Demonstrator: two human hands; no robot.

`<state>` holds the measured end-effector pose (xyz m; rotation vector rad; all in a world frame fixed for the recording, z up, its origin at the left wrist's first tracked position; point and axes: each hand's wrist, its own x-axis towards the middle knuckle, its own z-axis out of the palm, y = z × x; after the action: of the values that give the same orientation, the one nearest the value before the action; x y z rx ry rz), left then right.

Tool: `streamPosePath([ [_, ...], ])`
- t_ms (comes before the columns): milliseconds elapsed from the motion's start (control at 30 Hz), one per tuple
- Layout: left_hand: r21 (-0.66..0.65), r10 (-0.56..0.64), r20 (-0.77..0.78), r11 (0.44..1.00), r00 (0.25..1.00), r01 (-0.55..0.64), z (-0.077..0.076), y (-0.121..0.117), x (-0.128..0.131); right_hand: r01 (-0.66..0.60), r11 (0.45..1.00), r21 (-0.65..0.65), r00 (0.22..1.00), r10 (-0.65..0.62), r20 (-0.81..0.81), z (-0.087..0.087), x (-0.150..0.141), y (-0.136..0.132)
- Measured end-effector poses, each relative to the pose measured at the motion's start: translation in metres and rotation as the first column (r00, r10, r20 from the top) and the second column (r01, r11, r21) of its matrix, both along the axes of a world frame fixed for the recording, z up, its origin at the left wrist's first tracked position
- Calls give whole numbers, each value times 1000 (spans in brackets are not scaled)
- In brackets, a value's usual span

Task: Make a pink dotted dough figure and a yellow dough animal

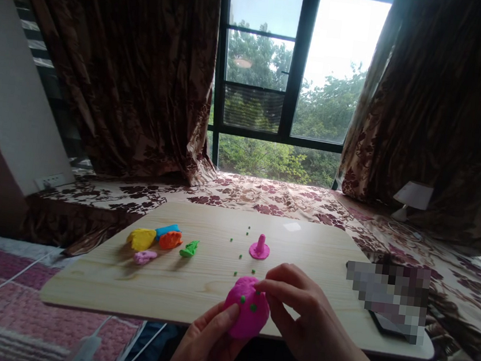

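My left hand (214, 340) is wrapped round a ball of bright pink modelling clay (245, 326), its thumb pressed on the near left side. Several small green clay dots sit on the ball's surface. With its fingertips at the ball's upper right, my right hand (302, 303) pinches at a tiny green clay dot (258, 291) there. Beyond the ball, several loose green clay bits (240, 256) lie scattered on the tabletop. A pink clay piece with a flat round base and an upright stem (260, 247) stands behind them.
Lumps of yellow (141, 239), blue (167, 231), orange (170, 240), green (190, 249) and light pink clay (145, 257) lie on the wooden table (132, 295) at left. A pixelated dark object (389, 322) is at the right edge. A small lamp (413, 195) stands behind.
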<state>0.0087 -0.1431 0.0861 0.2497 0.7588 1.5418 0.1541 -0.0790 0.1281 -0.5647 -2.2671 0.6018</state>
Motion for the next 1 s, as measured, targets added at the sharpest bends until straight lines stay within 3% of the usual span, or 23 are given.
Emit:
streamPosePath([
  [333,15,26,-29,1000,999,-26,5,-2,1,-34,997,64,999,33,14,-5,1,-4],
  [767,49,7,-4,999,1000,-7,9,-1,0,-45,998,53,999,45,-6,-4,-3,-3],
  [900,9,64,-27,998,998,-64,4,3,-7,-43,999,-1,993,43,-106,-1,2,15],
  [1000,-22,121,-22,992,992,-122,-1,8,-16,90,996,-14,989,-91,-120,-7,8,46],
])
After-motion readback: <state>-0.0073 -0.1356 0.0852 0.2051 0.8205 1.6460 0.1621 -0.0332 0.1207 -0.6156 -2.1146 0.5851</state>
